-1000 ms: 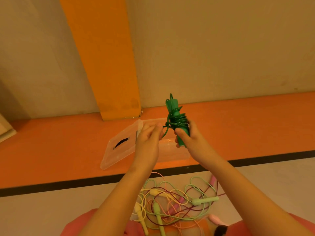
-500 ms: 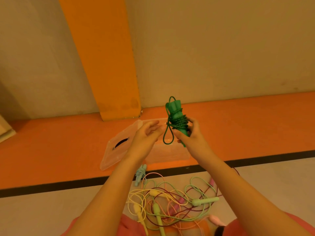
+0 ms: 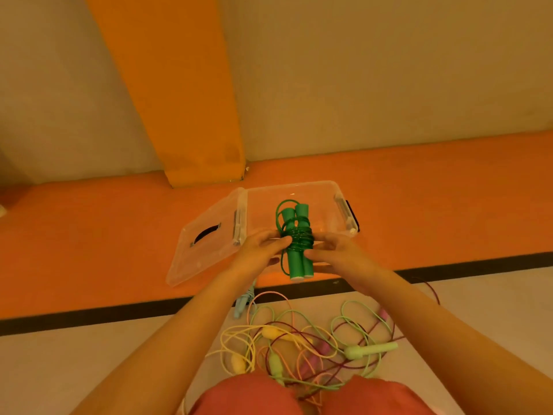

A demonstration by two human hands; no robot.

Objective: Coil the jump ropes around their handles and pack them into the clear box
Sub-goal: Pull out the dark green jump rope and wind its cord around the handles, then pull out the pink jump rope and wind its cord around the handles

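The grip of the left hand [image 3: 261,253] is narrow: its fingertips and thumb hold the left side of the green jump rope [image 3: 296,244], right at the band of coils. The rope is wound tightly around its two handles, which lie side by side with their butt ends toward the person and their tops pointing away. The right hand [image 3: 341,256] mirrors this, its grip closed on the right side of the same coils, so the bundle sits between both hands. The bundle is over the near part of the open clear box [image 3: 348,226], and its butt ends reach past the near wall; whether it touches the bottom I cannot tell. The box's lid [image 3: 206,259] lies flat against its left side, with a dark handle slot in it. The box stands on an orange floor strip [image 3: 89,235], with an orange pillar [image 3: 191,100] behind it. Closer in, on the pale floor [image 3: 74,354], lies a loose tangle of ropes, from left to right: a blue handle pair [image 3: 241,305] just beside the left forearm, yellow handles [image 3: 239,362], a pink handle [image 3: 326,350] and a light green handle [image 3: 371,350].
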